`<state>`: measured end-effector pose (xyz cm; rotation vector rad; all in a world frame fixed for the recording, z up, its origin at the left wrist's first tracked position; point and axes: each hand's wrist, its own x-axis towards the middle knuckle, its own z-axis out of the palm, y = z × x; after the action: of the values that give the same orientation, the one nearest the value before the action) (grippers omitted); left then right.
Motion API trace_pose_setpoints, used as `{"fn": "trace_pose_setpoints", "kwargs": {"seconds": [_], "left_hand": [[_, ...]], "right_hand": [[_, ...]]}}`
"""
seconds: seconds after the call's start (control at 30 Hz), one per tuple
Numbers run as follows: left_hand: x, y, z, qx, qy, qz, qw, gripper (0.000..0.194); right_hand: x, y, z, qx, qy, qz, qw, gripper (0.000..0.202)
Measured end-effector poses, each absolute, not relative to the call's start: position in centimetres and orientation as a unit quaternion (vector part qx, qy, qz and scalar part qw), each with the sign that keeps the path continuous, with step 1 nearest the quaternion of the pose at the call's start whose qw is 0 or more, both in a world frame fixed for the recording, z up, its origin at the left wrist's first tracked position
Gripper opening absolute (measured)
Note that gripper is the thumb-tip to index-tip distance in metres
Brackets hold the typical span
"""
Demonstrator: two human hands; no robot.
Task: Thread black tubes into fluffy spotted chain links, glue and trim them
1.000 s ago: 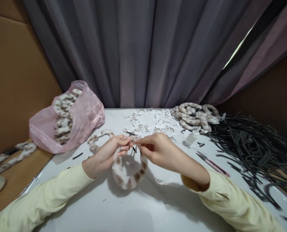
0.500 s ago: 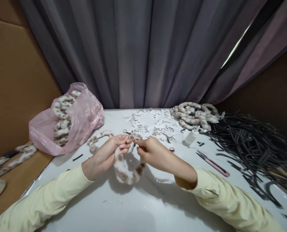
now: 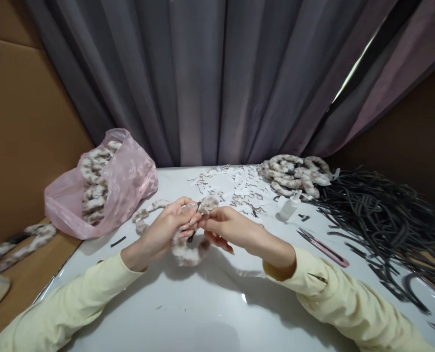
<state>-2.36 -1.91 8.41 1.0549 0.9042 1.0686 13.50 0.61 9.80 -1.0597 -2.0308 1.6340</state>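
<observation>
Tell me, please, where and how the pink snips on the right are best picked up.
Probably by the pink handle of the snips, with the right hand coming from above on the near side: they lie flat, blades pointing away and left, while black strips lie to their right.

Both hands [image 3: 168, 222] at furry loop [image 3: 186, 256] — pink snips [image 3: 323, 248] off to R.

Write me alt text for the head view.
The left hand holds a fluffy spotted loop above a white table, the right hand touching it. At left sits a pink plastic bag of fluffy pieces; at right are piled fluffy loops, a white bottle, pink thread snips and a heap of black cords.
</observation>
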Motion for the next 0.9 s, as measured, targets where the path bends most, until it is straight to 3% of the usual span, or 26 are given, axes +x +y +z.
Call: {"fn": "trace_pose_setpoints", "kwargs": {"seconds": [0.1,0.2,0.47,0.67,0.8,0.9], "left_hand": [[-2.5,-1.8,8.5,0.434,0.385,0.473,0.663,0.022],[-2.4,-1.7,8.7,0.402,0.38,0.481,0.68,0.026],[-2.4,-2.1,9.1,0.464,0.409,0.468,0.632,0.02],[-2.8,-2.3,8.6,0.614,0.456,0.439,0.471,0.016],[-3.5,-2.2,7.7,0.714,0.528,0.381,0.255,0.014],[-4.1,-1.9,6.6,0.778,0.517,0.325,0.149,0.019]], "right_hand": [[13.5,0.3,9.6,-0.409,-0.743,0.478,0.227,0.016],[13.3,0.0,9.3,-0.429,-0.757,0.423,0.253,0.02],[13.3,-0.1,10.0,-0.404,-0.639,0.611,0.234,0.012],[13.6,-0.1,10.6,-0.414,-0.644,0.603,0.224,0.021],[13.8,0.0,10.3,-0.366,-0.656,0.637,0.173,0.028],[13.9,0.1,9.9,-0.361,-0.756,0.518,0.174,0.031]]}}
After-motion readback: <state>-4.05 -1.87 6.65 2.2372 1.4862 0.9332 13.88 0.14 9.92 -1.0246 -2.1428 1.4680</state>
